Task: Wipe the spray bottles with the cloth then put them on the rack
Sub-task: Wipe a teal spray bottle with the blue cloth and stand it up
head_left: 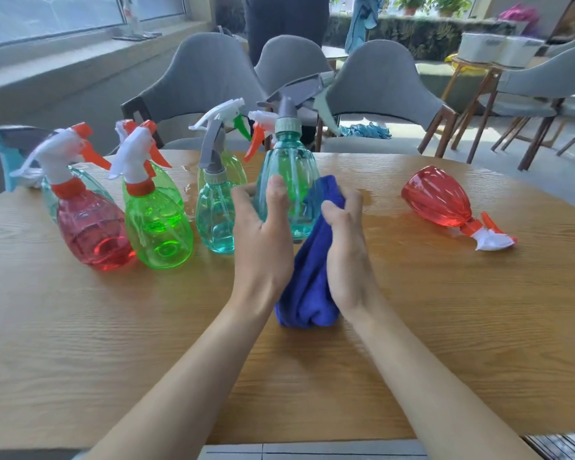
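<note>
Wooden table point(445, 343) surface is taken up along its far half by spray bottles, each placed here relative to the tall teal bottle point(287, 164), which is held upright near the middle.

Farthest to its left, at the table's edge, a blurred pale-blue sprayer point(5, 151) is seen. A red bottle point(93, 234) and a green bottle point(160, 227) follow, both upright, close together and topped with white-and-orange heads. Just left of the tall teal bottle stands a small teal bottle point(214, 224) with a grey head. It is nearly touched by the left hand point(263, 240), and a second green bottle point(234, 169) is partly hidden behind it. That side is crowded.

The tall teal bottle is clear and ribbed, with a grey sprayer on top and a thin tube visible inside. Its lower body is clasped by the left hand, thumb in front and fingers wrapped behind. A blue cloth point(307, 287) is pressed against its right side, bunched in the curled fingers of the right hand point(346, 247), with its tail hanging down.

Well to the right, a fallen red bottle point(439, 199) lies on its side. Open wood with a wet sheen is left between it and the tall teal bottle. Grey chairs point(379, 91) are lined up behind the far edge.
</note>
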Tool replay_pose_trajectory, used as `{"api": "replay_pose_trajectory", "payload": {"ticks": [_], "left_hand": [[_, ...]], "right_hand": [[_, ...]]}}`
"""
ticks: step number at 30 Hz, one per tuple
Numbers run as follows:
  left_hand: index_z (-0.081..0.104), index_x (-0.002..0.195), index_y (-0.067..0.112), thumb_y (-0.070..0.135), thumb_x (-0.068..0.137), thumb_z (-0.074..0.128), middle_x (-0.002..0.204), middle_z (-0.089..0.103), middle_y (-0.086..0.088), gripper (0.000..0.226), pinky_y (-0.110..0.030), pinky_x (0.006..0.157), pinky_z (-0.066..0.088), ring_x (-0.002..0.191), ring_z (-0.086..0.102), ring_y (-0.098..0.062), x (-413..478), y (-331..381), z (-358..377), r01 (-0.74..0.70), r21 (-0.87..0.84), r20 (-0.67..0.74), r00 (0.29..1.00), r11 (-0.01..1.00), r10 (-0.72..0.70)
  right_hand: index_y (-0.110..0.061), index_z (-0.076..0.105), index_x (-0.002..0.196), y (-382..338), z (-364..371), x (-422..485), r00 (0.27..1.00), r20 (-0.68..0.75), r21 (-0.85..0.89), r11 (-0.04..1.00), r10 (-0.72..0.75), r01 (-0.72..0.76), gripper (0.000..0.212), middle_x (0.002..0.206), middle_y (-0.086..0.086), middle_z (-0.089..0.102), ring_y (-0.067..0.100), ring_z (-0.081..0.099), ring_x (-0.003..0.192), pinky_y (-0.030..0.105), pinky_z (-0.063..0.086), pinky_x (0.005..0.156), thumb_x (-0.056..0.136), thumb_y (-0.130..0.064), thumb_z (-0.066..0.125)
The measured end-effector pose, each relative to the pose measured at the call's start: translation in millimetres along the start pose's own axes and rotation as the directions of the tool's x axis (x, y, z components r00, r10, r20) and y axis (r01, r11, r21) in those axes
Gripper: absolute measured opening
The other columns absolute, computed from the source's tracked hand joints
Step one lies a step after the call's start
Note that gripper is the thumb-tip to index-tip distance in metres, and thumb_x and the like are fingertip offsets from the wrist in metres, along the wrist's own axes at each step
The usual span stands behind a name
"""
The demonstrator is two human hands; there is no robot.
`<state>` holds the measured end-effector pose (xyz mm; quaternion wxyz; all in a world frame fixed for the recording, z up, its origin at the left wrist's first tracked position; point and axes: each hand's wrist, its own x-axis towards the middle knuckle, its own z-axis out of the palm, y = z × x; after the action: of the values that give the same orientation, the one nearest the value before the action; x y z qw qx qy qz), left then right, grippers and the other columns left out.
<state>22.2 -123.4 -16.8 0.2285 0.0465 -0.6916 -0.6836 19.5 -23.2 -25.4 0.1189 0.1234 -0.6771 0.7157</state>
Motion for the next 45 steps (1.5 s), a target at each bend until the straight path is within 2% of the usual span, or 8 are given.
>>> {"api": "replay_pose_trajectory", "payload": {"ticks": [5, 13, 16, 20, 28, 33, 38, 45], "left_hand": [[0.058, 0.105, 0.021, 0.066, 0.101, 0.044, 0.09, 0.061, 0.01, 0.047, -0.033, 0.078, 0.054, 0.076, 0.058, 0.002, -3.3, -1.3, 3.8, 0.027, -0.02, 0.142, 0.99, 0.999, -0.024], [0.063, 0.145, 0.032, 0.08, 0.086, 0.053, 0.15, 0.063, -0.003, 0.077, -0.067, 0.11, 0.05, 0.14, 0.059, -0.032, 3.5, -6.3, 1.7, 0.334, -0.261, 0.241, 0.931, 0.906, -0.274], [0.071, 0.135, 0.022, 0.063, 0.098, 0.049, 0.135, 0.073, -0.013, 0.059, -0.068, 0.105, 0.054, 0.125, 0.07, -0.037, -1.8, 4.0, 3.0, 0.353, -0.271, 0.32, 0.911, 0.896, -0.261], [0.081, 0.105, 0.023, 0.047, 0.111, 0.037, 0.108, 0.079, -0.011, 0.051, -0.065, 0.097, 0.053, 0.098, 0.076, -0.03, 0.8, 2.3, 4.9, 0.417, -0.316, 0.406, 0.871, 0.853, -0.275], [0.071, 0.126, 0.037, 0.078, 0.105, 0.024, 0.116, 0.08, 0.006, 0.066, -0.048, 0.083, 0.065, 0.112, 0.075, -0.021, 5.1, 1.4, 1.2, 0.252, -0.078, 0.32, 0.923, 0.965, -0.215], [0.047, 0.097, 0.052, 0.057, 0.114, 0.029, 0.089, 0.049, 0.031, 0.025, 0.003, 0.068, 0.041, 0.075, 0.051, 0.031, -4.8, 5.2, 3.8, 0.055, 0.097, 0.147, 0.987, 0.994, -0.069], [0.058, 0.095, 0.047, 0.063, 0.111, 0.034, 0.091, 0.061, 0.023, 0.034, -0.018, 0.092, 0.046, 0.091, 0.056, 0.011, -0.6, -4.7, -0.5, -0.069, 0.234, 0.129, 0.991, 0.97, 0.04], [0.035, 0.164, 0.029, 0.081, 0.093, 0.038, 0.158, 0.05, 0.015, 0.088, -0.027, 0.119, 0.035, 0.144, 0.046, 0.001, -8.1, 0.6, 8.0, 0.018, 0.126, 0.188, 0.981, 0.992, -0.041]], "right_hand": [[-0.018, 0.056, 0.105, -5.9, -13.9, 16.8, 0.992, -0.083, 0.311, 0.948, 0.095, -0.065, 0.014, 0.092, -0.004, 0.067, 0.011, 0.064, 0.089, 0.032, 0.054, 0.079, 0.106, -0.024, 0.043], [-0.019, 0.054, 0.121, -8.2, -12.2, 9.3, 1.0, -0.009, 0.107, 0.994, 0.015, -0.013, 0.028, 0.118, 0.013, 0.061, 0.029, 0.059, 0.114, 0.048, 0.049, 0.106, 0.099, -0.034, 0.046], [-0.016, 0.054, 0.101, -13.0, -23.1, 17.9, 0.99, -0.032, 0.345, 0.931, 0.14, -0.121, 0.017, 0.086, 0.002, 0.068, 0.017, 0.067, 0.084, 0.032, 0.058, 0.077, 0.107, -0.019, 0.038], [-0.01, 0.064, 0.1, -10.5, -31.2, 17.3, 0.961, 0.013, 0.42, 0.871, 0.276, -0.256, 0.027, 0.092, 0.009, 0.072, 0.023, 0.069, 0.084, 0.034, 0.06, 0.074, 0.105, -0.029, 0.046], [-0.025, 0.068, 0.122, -5.6, -26.3, 15.6, 0.967, -0.036, 0.237, 0.942, 0.251, -0.236, 0.062, 0.123, 0.011, 0.075, 0.035, 0.072, 0.117, 0.061, 0.053, 0.108, 0.072, -0.054, 0.09], [-0.024, 0.07, 0.11, -7.0, -18.1, 14.5, 0.958, -0.136, 0.241, 0.947, 0.251, -0.214, 0.045, 0.118, 0.017, 0.074, 0.04, 0.07, 0.115, 0.063, 0.052, 0.108, 0.077, -0.048, 0.088], [-0.013, 0.063, 0.11, -6.2, -21.2, 13.4, 0.956, -0.18, 0.228, 0.955, 0.231, -0.188, 0.044, 0.096, 0.002, 0.066, 0.026, 0.067, 0.091, 0.06, 0.053, 0.106, 0.082, -0.041, 0.084], [-0.023, 0.059, 0.129, -12.1, -12.2, 5.2, 0.991, -0.132, -0.071, 0.997, -0.027, 0.018, 0.032, 0.11, -0.002, 0.064, 0.011, 0.061, 0.105, 0.027, 0.047, 0.097, 0.1, -0.036, 0.063]]}}
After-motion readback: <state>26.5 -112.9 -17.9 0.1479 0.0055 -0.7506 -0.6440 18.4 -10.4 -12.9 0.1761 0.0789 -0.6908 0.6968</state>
